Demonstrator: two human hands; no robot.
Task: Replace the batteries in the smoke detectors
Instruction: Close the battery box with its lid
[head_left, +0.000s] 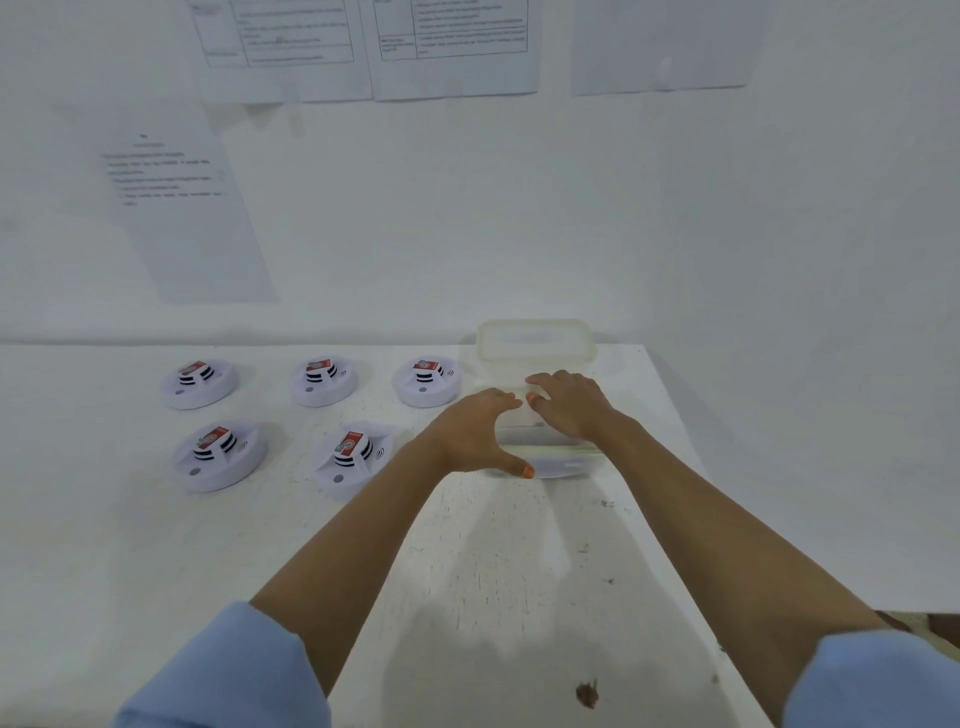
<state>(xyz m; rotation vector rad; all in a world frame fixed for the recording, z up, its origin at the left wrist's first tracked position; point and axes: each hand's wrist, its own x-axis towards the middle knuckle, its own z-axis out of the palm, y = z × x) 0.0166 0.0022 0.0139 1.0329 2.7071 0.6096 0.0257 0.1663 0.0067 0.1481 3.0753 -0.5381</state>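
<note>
Five white smoke detectors lie on the white table (467, 571), three in a back row (200, 389) (324, 389) (427, 389) and two in front (221, 467) (350, 467). Each carries a red-labelled battery (349, 442) on top. To their right stands a clear plastic box (563, 462) with a lid. My left hand (475, 431) holds the box's left end, thumb at the near edge and fingers over the top. My right hand (569, 405) rests flat on the lid. What the box contains is hidden.
A second translucent box or lid (535, 338) stands behind the clear box against the wall. Printed sheets (182, 208) hang on the wall. The table's right edge (691, 467) runs close beside the box. A dark stain (587, 693) marks the near tabletop.
</note>
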